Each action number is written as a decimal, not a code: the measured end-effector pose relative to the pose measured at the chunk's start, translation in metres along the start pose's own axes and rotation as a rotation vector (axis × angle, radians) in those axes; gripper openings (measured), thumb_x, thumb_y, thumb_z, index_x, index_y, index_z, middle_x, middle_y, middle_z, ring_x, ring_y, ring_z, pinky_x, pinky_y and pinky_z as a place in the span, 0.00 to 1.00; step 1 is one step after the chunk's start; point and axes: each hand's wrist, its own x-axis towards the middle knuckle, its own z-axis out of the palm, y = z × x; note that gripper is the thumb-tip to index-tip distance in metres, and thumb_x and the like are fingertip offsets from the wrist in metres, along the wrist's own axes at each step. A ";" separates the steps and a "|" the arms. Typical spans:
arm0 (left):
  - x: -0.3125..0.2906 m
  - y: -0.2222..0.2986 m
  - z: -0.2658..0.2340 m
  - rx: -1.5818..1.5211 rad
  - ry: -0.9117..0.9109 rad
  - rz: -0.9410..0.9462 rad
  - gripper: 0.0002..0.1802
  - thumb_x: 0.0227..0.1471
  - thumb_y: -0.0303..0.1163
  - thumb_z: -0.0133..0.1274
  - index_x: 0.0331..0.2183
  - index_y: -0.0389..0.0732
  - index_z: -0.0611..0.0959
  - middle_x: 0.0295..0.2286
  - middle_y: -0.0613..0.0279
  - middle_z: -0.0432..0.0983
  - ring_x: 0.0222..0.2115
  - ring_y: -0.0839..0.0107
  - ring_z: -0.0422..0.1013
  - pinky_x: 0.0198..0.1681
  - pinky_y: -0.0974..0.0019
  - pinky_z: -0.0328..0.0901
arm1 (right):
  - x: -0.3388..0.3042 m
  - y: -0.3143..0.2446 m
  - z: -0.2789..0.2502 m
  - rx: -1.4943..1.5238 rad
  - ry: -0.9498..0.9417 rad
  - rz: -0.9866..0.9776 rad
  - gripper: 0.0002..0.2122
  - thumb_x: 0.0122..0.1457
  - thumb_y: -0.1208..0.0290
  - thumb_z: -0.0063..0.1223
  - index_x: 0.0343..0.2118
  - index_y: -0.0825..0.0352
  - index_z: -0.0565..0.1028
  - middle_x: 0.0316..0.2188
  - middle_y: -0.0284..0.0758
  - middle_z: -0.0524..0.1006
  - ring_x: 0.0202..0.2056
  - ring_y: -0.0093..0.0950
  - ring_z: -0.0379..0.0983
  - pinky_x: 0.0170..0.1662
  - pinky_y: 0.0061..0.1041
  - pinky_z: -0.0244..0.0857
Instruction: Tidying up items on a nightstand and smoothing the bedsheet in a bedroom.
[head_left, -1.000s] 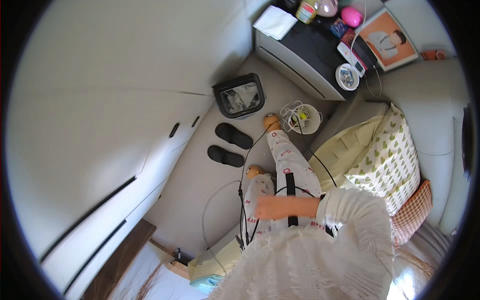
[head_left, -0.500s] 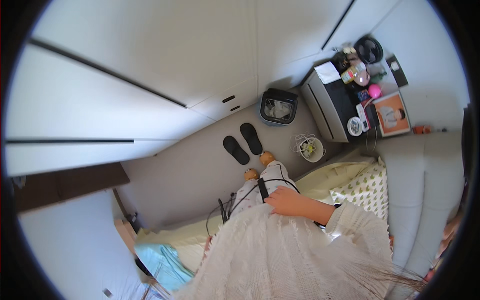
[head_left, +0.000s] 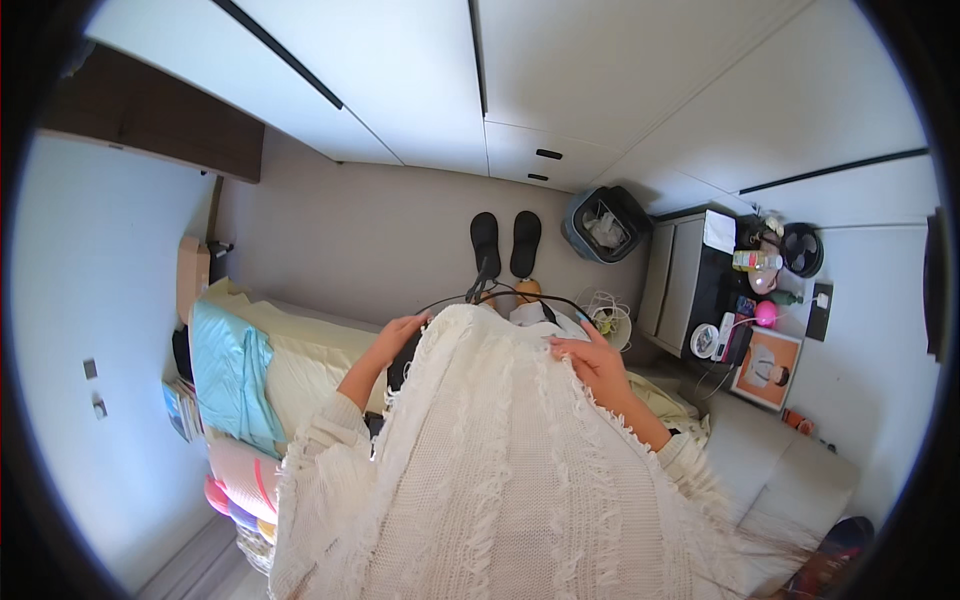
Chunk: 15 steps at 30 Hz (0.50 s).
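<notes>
I sit at a bed in a cream fringed sweater. My left hand is at the sweater's left edge, beside a thin black cable; its fingertips are partly hidden, so I cannot tell what they grip. My right hand lies at the sweater's right edge with fingers apart, one stretched toward the black cable that arcs over my lap. A bundle of black cable stands up between the hands. Part of a dark thing shows under my left wrist.
Black slippers lie on the floor ahead. A trash bin stands beside a drawer cabinet that holds a bottle, a pink ball and a framed picture. A white basket of cords is at right. White wardrobes line the far side; blue cloth covers the bed's left.
The view has turned and leaned forward. My left hand, mostly hidden before, now shows at the sweater's left edge. My right hand has left the dark object on my lap for the sweater's right edge.
</notes>
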 end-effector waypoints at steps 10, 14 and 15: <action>-0.026 0.102 0.029 -0.164 -0.118 0.186 0.24 0.55 0.44 0.42 0.45 0.35 0.73 0.42 0.62 0.70 0.42 0.75 0.64 0.48 0.73 0.56 | -0.015 -0.043 -0.079 0.642 0.685 -0.115 0.10 0.56 0.70 0.46 0.21 0.69 0.70 0.18 0.33 0.70 0.27 0.29 0.72 0.39 0.30 0.64; -0.015 0.114 0.025 0.067 -0.123 0.148 0.23 0.53 0.39 0.47 0.46 0.33 0.71 0.41 0.63 0.70 0.41 0.76 0.64 0.44 0.75 0.59 | -0.027 -0.042 -0.117 0.619 0.735 -0.413 0.11 0.57 0.67 0.44 0.20 0.66 0.67 0.17 0.33 0.68 0.16 0.24 0.64 0.40 0.33 0.63; -0.005 0.113 0.024 0.121 -0.127 0.158 0.22 0.53 0.40 0.47 0.44 0.32 0.72 0.38 0.64 0.72 0.38 0.76 0.65 0.42 0.75 0.60 | -0.030 -0.040 -0.123 0.639 0.706 -0.410 0.12 0.57 0.67 0.44 0.21 0.67 0.68 0.17 0.32 0.69 0.20 0.24 0.67 0.42 0.33 0.61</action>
